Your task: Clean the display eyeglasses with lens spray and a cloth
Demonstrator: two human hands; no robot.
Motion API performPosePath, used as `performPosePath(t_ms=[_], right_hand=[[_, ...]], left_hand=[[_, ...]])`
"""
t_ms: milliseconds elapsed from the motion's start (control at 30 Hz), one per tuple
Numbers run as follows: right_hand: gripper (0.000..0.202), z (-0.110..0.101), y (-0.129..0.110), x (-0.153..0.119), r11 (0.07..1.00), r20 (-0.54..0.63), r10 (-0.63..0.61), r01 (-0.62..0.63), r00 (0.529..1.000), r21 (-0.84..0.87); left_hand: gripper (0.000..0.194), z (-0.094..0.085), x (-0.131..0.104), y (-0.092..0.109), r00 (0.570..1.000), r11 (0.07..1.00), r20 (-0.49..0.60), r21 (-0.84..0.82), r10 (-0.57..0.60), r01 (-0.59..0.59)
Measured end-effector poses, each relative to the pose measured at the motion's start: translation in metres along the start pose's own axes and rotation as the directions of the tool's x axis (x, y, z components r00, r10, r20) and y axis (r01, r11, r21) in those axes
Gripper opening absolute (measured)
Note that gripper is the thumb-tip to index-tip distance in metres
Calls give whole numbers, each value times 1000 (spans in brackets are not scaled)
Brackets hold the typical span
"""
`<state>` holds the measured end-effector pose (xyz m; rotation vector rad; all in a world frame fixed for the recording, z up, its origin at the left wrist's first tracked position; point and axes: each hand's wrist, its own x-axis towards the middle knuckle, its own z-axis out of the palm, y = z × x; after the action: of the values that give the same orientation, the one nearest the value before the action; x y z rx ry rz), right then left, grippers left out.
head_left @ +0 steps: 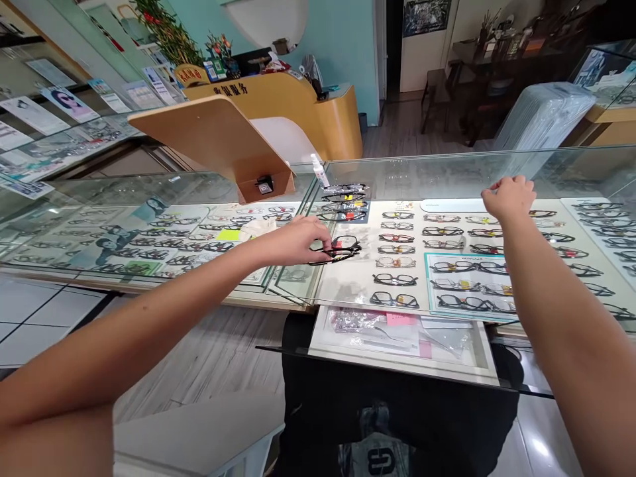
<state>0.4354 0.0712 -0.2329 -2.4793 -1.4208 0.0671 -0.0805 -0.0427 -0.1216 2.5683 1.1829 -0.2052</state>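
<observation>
Eyewear shop: teal wall (342, 66) at twelve o'clock, dark doorway (393, 59) at one, wood-look floor (213, 341) at eight; clock directions are taken from the middle of the view.
Glass display counter (427, 175): runs from nine to three o'clock, with rows of spectacle frames (395, 280) laid out under its top.
Service desk (340, 119): yellow-orange, near twelve o'clock, beyond the glass.
Tan board (209, 136): leans back on its stand at ten o'clock.
Drawer (485, 348): pulled open between four and five o'clock; clear plastic bags (348, 322) and a pink slip (401, 318) lie inside.
Wrapped suitcase (544, 126): silvery, behind the counter, just past two o'clock.
Left hand (304, 242): close to the centre, thumb and fingers pinched on dark-framed eyeglasses.
Right hand (511, 197): near three o'clock, over the counter, fingers loosely curled; whether it holds anything or touches the glass cannot be told.
Folded eyeglasses (345, 197): lined up near one o'clock, just beyond the left hand.
Dark-framed eyeglasses (348, 252): between three and four o'clock, close to the centre, at the left fingertips.
Spray bottle (320, 171): white, slightly tilted, twelve o'clock, beside the folded eyeglasses.
</observation>
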Motion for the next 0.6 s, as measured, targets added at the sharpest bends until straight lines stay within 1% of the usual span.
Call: performPosePath(t_ms=[67, 133, 233, 300, 367, 467, 600], right_hand=[[43, 0, 1, 1, 1000, 1, -7, 7, 1000, -7], [41, 0, 2, 1, 1000, 3, -18, 18, 1000, -15], [38, 0, 3, -1, 999, -2, -30, 30, 1000, -25], [39, -1, 2, -3, 999, -7, -34, 34, 999, -29], [40, -2, 1, -5, 999, -12, -31, 31, 999, -24], [39, -4, -1, -7, 1000, -22, -23, 23, 999, -15], [40, -4, -1, -8, 1000, -22, -21, 21, 1000, -15]], left_hand=[[26, -6, -14, 11, 999, 998, 45, -59, 28, -25], [27, -9, -28, 23, 989, 989, 141, -147, 37, -16], [24, -5, -41, 44, 944, 961, 316, -276, 95, -4], [21, 4, -45, 58, 909, 944, 398, -329, 123, 16], [17, 16, -45, 70, 885, 939, 447, -343, 126, 39], [13, 38, -41, 80, 871, 948, 479, -316, 113, 51], [14, 67, -31, 83, 859, 950, 504, -303, 96, 72]])
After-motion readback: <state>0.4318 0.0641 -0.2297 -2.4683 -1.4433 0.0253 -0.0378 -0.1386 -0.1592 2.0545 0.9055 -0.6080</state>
